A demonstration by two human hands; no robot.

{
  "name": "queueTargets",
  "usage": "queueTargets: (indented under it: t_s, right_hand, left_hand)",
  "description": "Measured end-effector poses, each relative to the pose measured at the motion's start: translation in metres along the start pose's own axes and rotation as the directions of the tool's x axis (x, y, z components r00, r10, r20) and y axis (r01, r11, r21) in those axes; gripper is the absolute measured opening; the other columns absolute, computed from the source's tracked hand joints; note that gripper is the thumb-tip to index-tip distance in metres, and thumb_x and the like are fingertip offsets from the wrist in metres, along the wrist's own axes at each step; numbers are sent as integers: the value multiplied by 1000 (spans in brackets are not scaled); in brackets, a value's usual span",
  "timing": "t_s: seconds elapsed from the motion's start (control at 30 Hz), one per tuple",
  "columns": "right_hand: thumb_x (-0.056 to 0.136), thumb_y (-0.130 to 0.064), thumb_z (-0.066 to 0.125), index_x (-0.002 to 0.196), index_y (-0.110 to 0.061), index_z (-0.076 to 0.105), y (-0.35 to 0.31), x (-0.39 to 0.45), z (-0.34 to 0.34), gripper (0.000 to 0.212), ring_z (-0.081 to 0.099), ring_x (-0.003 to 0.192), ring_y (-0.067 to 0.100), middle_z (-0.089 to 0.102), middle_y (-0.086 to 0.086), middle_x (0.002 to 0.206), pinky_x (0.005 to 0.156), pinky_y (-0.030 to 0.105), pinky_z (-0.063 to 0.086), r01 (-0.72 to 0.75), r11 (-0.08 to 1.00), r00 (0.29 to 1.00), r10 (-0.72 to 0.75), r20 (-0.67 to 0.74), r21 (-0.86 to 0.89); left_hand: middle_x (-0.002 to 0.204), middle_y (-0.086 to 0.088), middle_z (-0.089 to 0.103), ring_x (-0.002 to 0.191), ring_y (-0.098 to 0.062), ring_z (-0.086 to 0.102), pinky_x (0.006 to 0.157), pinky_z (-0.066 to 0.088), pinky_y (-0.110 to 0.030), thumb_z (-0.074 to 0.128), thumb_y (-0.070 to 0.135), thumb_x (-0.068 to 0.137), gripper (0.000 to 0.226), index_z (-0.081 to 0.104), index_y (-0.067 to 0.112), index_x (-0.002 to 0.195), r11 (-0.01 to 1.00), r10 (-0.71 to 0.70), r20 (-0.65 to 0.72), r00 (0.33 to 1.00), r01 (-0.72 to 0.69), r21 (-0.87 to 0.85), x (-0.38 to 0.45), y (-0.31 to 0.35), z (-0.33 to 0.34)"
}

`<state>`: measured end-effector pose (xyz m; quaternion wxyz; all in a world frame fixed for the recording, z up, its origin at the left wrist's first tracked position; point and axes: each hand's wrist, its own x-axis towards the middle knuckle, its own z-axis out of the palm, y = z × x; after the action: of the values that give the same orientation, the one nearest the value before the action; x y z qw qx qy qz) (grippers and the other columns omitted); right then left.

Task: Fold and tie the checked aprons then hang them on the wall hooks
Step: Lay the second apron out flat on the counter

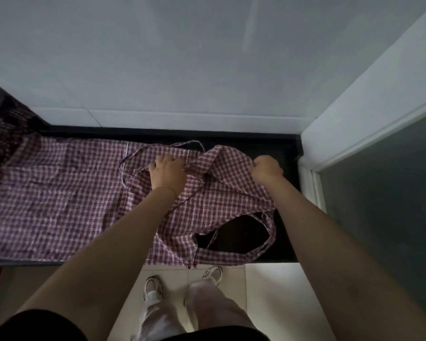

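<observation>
Gripping the checked apron (207, 207) at its far edge, both hands work over a black desk (285, 148) that runs along a pale wall (182, 57). The left hand (167, 173) sits near the centre of the view, fingers (169, 159) curled over a bunched fold and closed on the cloth. The right hand (267, 168), at about 3 o'clock from the left, is a tight fist clamped on the raised corner of the same apron. A neck loop (261, 249) lies at 5 o'clock, near the desk's front edge. A second checked apron (49, 193) lies spread flat toward 9 o'clock, partly under the first. A thin tie strap (133, 158) curls at 11 o'clock of the left hand. White shoes (155, 286) stand on the tiled floor (268, 291) below.
</observation>
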<state>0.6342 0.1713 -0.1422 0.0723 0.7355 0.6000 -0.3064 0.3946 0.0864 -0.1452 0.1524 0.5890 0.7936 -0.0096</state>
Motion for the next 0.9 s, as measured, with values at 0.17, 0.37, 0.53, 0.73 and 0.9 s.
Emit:
queueTargets:
  t_s: [0.17, 0.37, 0.53, 0.73, 0.9]
  right_hand:
    - [96, -30, 62, 78, -13, 63, -5, -2, -29, 25, 59, 92, 31, 63, 9, 94, 79, 39, 45, 191, 971, 904, -230, -359, -141]
    - [98, -9, 50, 118, -5, 49, -3, -22, -45, 21, 62, 97, 35, 62, 16, 113, 67, 39, 43, 101, 990, 868, -40, -495, 96]
    - [95, -7, 52, 133, -6, 40, -13, -42, -28, 40, 56, 113, 34, 47, 16, 134, 89, 47, 52, -15, 961, 948, 102, -302, 277]
    - [90, -8, 58, 95, -11, 56, -51, -84, 21, 6, 54, 88, 19, 56, 4, 100, 74, 34, 50, 398, 915, 786, -300, -540, 71]
    - [97, -14, 52, 88, -13, 59, -79, -113, 57, 12, 56, 78, 16, 58, -2, 89, 65, 33, 51, 474, 880, 850, -451, -273, 22]
  left_hand:
    - [103, -6, 59, 108, -29, 48, 101, 32, -45, 60, 25, 84, 15, 68, 12, 87, 996, -92, -187, 978, 88, -27, 5, 5, -28]
    - [76, 7, 56, 67, -16, 56, 70, 43, -31, 51, 58, 84, 34, 53, 24, 80, 919, 346, -208, 915, -375, -122, -14, 17, -34]
    - [77, 1, 57, 69, -18, 52, 68, 52, -42, 48, 29, 95, 29, 63, 13, 77, 873, -19, -436, 900, -198, -447, -29, -1, -24]
    - [127, -15, 54, 115, -35, 54, 99, 45, -49, 51, 45, 93, 62, 37, 5, 137, 849, -381, 211, 900, 431, -305, -50, -54, -10]
    - [110, -10, 64, 94, -27, 62, 85, 55, -43, 68, 42, 80, 58, 48, 8, 122, 792, -292, 439, 850, 472, -387, -64, -77, 1]
